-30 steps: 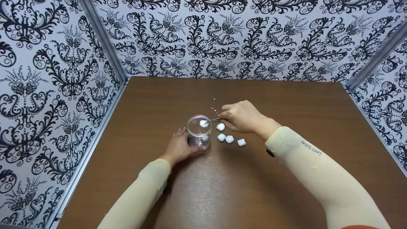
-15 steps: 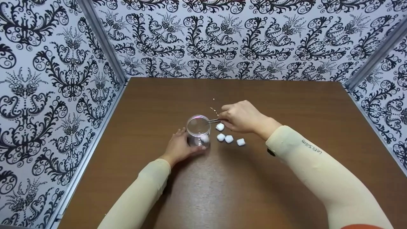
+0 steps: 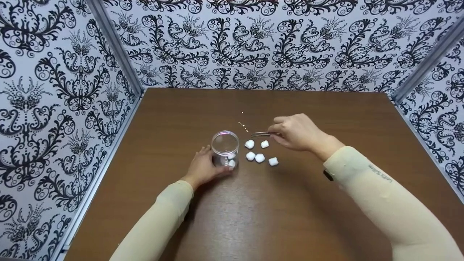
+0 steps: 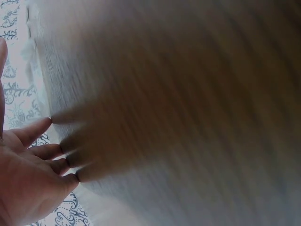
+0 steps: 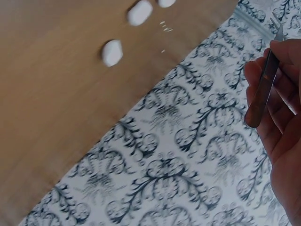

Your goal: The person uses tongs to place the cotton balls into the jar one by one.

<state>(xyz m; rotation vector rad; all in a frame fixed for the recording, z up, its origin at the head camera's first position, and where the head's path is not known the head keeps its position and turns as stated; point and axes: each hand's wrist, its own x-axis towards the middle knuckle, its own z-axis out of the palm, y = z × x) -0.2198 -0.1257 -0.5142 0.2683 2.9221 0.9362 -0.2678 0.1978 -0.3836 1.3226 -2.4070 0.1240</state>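
Observation:
My left hand holds a clear jar on the table, its thumb across the near side. White cotton balls show through the jar's wall. In the left wrist view, the fingers of my left hand are spread with their tips down by the table surface. My right hand pinches metal tweezers, whose tips point left toward the jar with nothing between them. Several loose cotton balls lie below and around the tweezers. The right wrist view shows the tweezers along the fingers.
Small pale specks are scattered on the brown table behind the cotton balls. Patterned black-and-white walls stand behind and at both sides, with grey metal posts at the corners.
A cotton ball gripped by the tweezers over the jar's mouth has dropped inside. My right hand has then moved right, away from the jar, with the tweezers. The left hand has stayed.

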